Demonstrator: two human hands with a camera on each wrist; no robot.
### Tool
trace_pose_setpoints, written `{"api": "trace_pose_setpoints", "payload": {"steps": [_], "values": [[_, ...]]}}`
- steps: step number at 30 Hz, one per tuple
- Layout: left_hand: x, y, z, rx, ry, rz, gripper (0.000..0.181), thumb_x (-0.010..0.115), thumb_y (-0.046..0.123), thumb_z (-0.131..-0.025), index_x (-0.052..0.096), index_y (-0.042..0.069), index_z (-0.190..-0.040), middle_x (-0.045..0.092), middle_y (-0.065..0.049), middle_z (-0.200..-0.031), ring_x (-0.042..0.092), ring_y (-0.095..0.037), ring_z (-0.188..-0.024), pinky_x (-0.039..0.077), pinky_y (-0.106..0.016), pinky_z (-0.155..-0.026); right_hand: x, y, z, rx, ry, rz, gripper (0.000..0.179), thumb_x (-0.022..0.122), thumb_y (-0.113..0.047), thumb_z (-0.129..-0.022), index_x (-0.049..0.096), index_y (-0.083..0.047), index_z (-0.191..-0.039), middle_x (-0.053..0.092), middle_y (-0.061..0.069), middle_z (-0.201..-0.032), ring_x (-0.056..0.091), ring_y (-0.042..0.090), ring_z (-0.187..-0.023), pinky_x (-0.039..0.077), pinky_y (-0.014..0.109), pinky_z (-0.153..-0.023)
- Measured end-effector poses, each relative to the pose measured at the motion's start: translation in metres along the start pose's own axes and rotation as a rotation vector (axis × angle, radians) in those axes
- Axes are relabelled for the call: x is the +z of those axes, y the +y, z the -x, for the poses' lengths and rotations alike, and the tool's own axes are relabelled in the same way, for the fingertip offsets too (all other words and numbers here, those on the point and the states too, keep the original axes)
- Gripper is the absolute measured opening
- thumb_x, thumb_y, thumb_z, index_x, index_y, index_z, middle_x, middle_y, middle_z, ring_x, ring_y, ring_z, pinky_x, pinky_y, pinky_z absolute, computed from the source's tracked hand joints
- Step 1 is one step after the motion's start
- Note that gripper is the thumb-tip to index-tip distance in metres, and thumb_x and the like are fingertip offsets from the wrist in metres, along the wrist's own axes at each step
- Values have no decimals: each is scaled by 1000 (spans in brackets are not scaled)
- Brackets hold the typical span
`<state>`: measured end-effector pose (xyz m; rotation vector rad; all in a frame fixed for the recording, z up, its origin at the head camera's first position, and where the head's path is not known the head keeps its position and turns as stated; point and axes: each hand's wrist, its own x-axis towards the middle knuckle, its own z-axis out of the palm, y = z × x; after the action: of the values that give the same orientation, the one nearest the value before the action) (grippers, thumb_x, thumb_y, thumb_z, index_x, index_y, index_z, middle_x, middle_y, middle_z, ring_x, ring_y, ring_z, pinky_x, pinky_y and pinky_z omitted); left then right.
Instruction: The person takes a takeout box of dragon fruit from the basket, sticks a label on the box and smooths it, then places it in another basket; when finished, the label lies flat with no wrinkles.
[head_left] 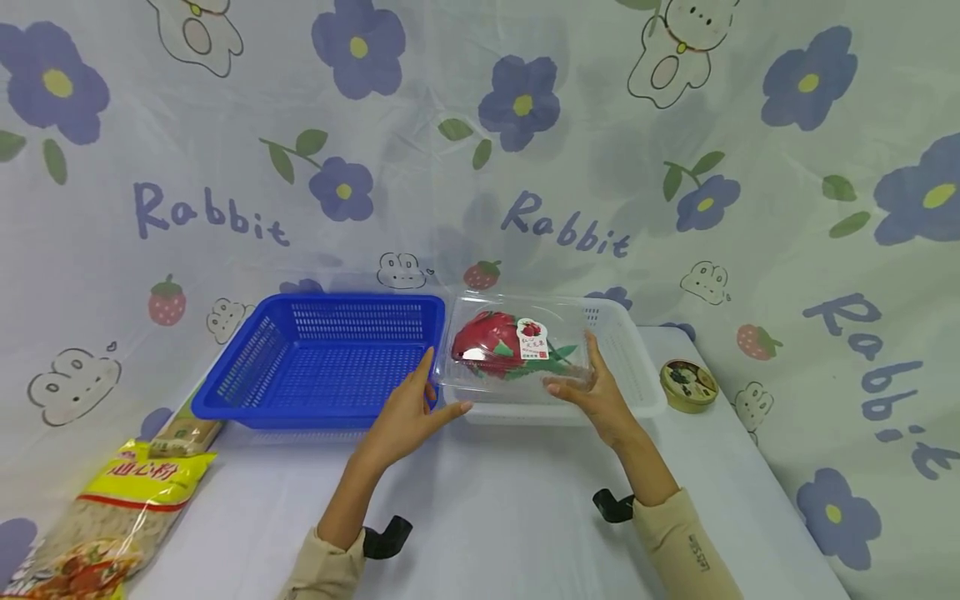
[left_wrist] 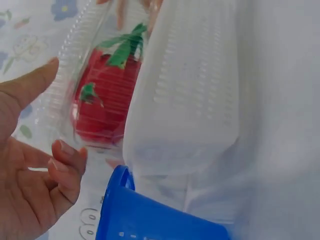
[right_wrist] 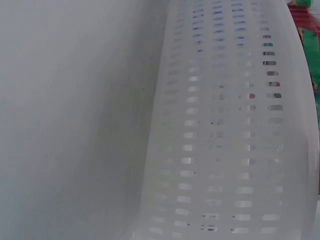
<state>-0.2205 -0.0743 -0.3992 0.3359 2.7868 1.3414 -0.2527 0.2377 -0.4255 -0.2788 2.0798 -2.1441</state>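
Observation:
A clear plastic box (head_left: pixel 517 383) holds a red dragon fruit (head_left: pixel 487 343) with green leaf-like tips and a white label. It overlaps the left part of the white basket (head_left: pixel 637 367). My right hand (head_left: pixel 603 404) grips the box's right end, thumb at the near corner and a finger along the end. At the other end, my left hand (head_left: pixel 405 417) is spread, thumb pointing toward the box. From the left wrist, that hand (left_wrist: pixel 35 175) shows its thumb away from the box and its other fingers loosely bent close to the box's end. The right wrist view shows mostly the basket's slotted wall (right_wrist: pixel 225 125).
A blue basket (head_left: pixel 315 421) stands left of the white one. At the right is a round tin (head_left: pixel 688 385). A yellow-topped food bag (head_left: pixel 123 508) and another packet (head_left: pixel 186 435) lie at the left. Patterned cloth (head_left: pixel 435 183) hangs behind.

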Motion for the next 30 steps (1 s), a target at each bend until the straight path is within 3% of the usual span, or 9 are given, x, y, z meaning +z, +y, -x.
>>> {"api": "trace_pose_setpoints", "payload": {"steps": [4,9,13,16,19,23,25,30], "values": [[9,-2,9,-37,-9,56,105,75,49,-85,11,12,-161,52,-3,-72,47,-14,-60,40,-25,-51,-2,2,-1,-17,9,2,114,72,-10,-90,-15,-39,-157,22,22,-161,69,14,-108,48,27,-99],[22,-6,15,-80,4,120,108,73,50,-86,6,11,-161,52,-1,-60,49,-14,-48,39,-26,-44,-4,3,-2,-28,17,9,114,72,-9,-89,-15,-37,-157,27,21,-160,69,14,-107,49,25,-97],[34,-13,15,-78,-2,174,109,71,53,-87,1,14,-161,58,-3,-59,54,-16,-43,44,-29,-43,-6,2,-5,-22,17,33,114,73,-10,-89,-14,-37,-157,22,18,-162,70,15,-106,45,37,-105],[43,-17,13,-62,-9,223,107,70,51,-89,-1,16,-161,63,-7,-63,56,-16,-42,49,-30,-44,-10,2,-7,-13,9,53,113,73,-11,-89,-14,-37,-157,18,19,-163,70,17,-106,36,52,-112],[51,-20,9,-61,-17,271,106,68,50,-90,-4,19,-161,67,-13,-69,58,-17,-43,52,-31,-45,-13,2,-9,6,12,77,112,73,-13,-89,-12,-38,-158,6,19,-165,69,17,-106,28,60,-114],[62,-22,2,-78,-15,320,107,68,50,-91,-9,23,-160,68,-22,-74,60,-18,-43,54,-34,-45,-16,2,-10,27,11,89,110,73,-16,-89,-10,-41,-157,-9,18,-165,68,13,-107,28,60,-114],[67,-23,-1,-86,-4,338,108,69,49,-90,-10,24,-160,66,-22,-71,61,-20,-43,54,-36,-45,-17,2,-11,26,1,75,110,72,-15,-90,-12,-40,-157,-7,22,-164,68,13,-107,29,59,-114],[74,-25,-6,-103,50,329,111,71,51,-88,-9,24,-160,56,-8,-55,58,-25,-42,45,-31,-40,-20,1,-14,29,5,63,110,71,-12,-91,-12,-39,-157,-3,26,-163,65,15,-110,32,56,-113]]}}
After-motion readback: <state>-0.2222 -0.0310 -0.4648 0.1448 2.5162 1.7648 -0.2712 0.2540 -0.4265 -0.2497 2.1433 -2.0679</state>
